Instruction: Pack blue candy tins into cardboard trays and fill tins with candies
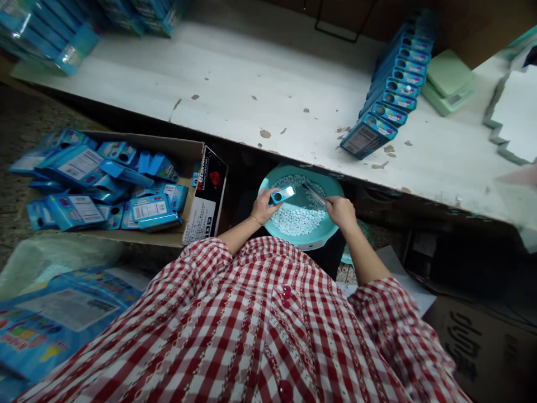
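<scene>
My left hand (263, 207) is closed around a small blue box (283, 194) with a dark round hole in its upward-facing end. It holds the box over the left side of a turquoise basin (310, 242). Inside the basin lie many small pale pieces (296, 221), too small to name. My right hand (340, 211) grips a metal scoop-like tool (315, 194) at the basin's right rim. The tool slants down to the left into the basin, and its exact shape is hard to make out.
A cardboard carton (197, 193) full of blue boxes (78, 165) stands at left. On the white table (235, 84) ahead, a row of similar boxes (390, 92) stands beside a pale green scale-like device (448, 81). More blue packs (50, 36) sit at the far left.
</scene>
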Demonstrator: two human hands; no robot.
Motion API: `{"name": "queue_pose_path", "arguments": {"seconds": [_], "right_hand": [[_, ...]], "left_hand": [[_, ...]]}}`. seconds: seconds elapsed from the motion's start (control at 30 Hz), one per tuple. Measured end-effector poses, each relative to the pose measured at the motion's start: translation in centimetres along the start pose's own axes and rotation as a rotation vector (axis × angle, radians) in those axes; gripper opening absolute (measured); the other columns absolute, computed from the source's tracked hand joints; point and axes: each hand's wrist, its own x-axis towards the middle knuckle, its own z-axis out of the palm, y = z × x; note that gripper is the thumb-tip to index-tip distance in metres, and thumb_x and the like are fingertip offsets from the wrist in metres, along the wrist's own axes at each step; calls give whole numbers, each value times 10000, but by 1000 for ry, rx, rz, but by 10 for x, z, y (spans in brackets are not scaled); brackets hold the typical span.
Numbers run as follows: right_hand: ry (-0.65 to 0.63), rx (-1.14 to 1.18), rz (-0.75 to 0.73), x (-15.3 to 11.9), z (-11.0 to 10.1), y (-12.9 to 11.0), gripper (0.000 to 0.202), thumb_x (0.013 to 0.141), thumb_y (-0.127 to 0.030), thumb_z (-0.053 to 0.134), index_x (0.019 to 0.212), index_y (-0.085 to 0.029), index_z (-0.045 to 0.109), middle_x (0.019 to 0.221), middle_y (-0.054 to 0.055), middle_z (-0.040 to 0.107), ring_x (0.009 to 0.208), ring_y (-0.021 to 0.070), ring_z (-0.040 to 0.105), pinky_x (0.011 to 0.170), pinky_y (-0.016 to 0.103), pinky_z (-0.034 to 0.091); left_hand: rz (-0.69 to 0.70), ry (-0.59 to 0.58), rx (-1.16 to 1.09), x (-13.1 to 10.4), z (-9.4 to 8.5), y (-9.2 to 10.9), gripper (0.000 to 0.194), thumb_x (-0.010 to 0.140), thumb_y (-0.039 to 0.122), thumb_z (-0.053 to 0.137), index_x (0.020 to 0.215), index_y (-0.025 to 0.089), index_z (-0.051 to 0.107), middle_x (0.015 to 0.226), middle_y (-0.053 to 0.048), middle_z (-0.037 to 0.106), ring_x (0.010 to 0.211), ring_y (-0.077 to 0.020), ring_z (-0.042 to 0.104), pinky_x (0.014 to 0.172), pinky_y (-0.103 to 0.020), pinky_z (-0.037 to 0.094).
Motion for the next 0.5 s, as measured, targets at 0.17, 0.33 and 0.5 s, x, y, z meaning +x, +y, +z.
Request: {"name": "queue_pose_path", "arguments": {"seconds": [0.17, 0.33, 0.5], "right_hand": [[-102, -87, 23, 42, 66, -32, 404, 871, -89, 287, 1042, -70, 652, 1067, 222, 626, 963, 251, 605, 762, 298, 437], [-182, -2, -161, 41, 105, -69, 413, 905, -129, 284, 1194, -134, 579, 1181, 173, 593, 1074, 217, 549, 826, 274, 426], [-326, 117, -252, 32, 120, -60, 346, 840, -147, 445, 1099, -218, 664, 1082, 83, 672, 977, 184, 606, 782, 222, 421]], "left_hand": [[-105, 84, -19, -1, -3, 0, 393, 693, 284, 710, 1057, 219, 575, 1083, -50, 638, 1104, -212, 567, 1128, -400, 236], [-68, 90, 23, 0, 1, -7, 403, 723, 323, 690, 1086, 222, 549, 1095, -47, 638, 1115, -212, 562, 1116, -413, 272], [83, 172, 95, 1, 5, -19, 394, 738, 352, 677, 1083, 215, 546, 1068, -50, 649, 1048, -212, 600, 1065, -412, 359]]}}
